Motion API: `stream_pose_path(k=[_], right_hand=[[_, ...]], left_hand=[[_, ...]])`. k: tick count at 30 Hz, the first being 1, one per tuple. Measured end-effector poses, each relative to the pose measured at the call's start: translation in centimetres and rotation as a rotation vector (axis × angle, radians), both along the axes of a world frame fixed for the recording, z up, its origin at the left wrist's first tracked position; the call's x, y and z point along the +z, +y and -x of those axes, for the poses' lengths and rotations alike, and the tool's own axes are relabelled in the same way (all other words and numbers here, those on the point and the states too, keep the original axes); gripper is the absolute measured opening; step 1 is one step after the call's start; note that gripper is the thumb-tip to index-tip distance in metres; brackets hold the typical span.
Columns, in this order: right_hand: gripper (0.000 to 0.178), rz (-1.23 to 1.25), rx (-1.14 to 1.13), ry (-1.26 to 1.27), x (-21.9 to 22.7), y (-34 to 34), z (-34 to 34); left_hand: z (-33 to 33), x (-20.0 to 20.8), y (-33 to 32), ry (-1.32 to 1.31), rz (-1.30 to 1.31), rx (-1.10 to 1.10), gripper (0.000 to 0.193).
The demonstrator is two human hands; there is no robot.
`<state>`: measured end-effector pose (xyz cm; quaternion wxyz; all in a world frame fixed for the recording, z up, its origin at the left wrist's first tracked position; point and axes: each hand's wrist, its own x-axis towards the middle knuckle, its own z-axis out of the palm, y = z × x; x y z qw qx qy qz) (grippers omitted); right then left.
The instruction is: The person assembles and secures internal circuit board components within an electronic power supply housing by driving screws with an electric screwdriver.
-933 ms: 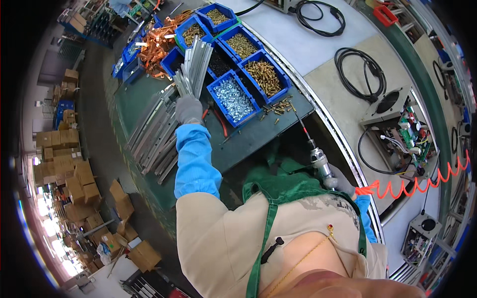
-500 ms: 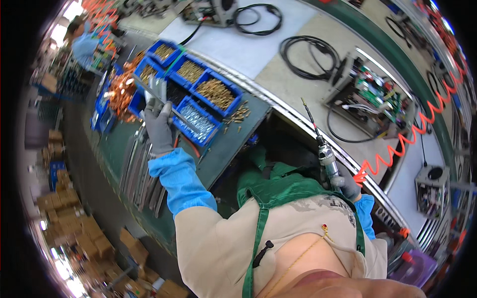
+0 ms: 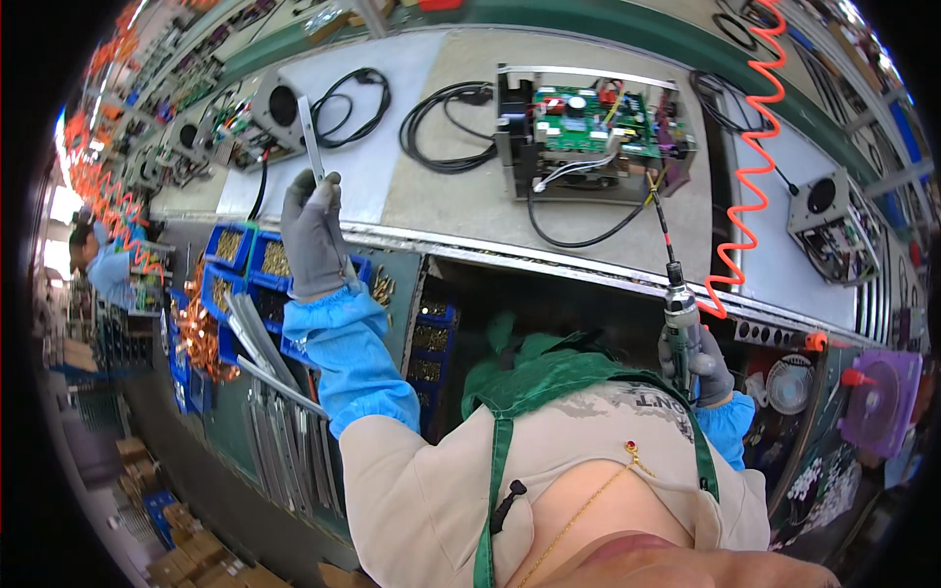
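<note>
My left hand [image 3: 316,235], in a grey glove, is closed on a narrow flat metal strip [image 3: 311,137] that points up and away over the near edge of the workbench. My right hand [image 3: 708,368], also gloved, grips a power screwdriver [image 3: 680,312] upright at the bench edge. Its long bit stands close to the front right corner of an open metal chassis [image 3: 510,157]. Green circuit boards [image 3: 588,116] and loose wires show inside that chassis. Nearest below my left hand are blue bins [image 3: 227,245] of small brass parts.
A coiled orange hose [image 3: 753,196] hangs at right. Black cables [image 3: 417,137] lie looped on the bench, with other chassis [image 3: 833,206] along it. Long metal strips [image 3: 284,441] and copper-coloured parts [image 3: 201,328] lie at left. A purple fan [image 3: 882,402] stands at right.
My left hand has moved away from the bins toward the bench, with the metal strip raised in it. The view has turned. My right hand still grips the screwdriver, its bit now nearer the chassis.
</note>
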<state>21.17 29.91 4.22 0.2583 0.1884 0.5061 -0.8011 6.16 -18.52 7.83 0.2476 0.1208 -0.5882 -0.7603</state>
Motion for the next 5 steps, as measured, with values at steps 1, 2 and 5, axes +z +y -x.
stream_pose_path(k=[1, 2, 5], right_hand=[[0.079, -0.002, -0.018, 0.011, 0.2, 0.6, -0.3], [0.079, -0.003, -0.004, 0.057, 0.5, 1.1, -0.6], [0.081, 0.017, -0.008, 0.105, 1.0, 2.1, -1.7]], left_hand=[[1.1, 0.7, 0.8, -0.034, 0.191, -0.072, 0.040], [2.7, 1.1, 2.2, 0.014, 0.321, -0.177, 0.043], [5.6, 1.7, 7.1, -0.025, 0.685, -0.389, 0.053]])
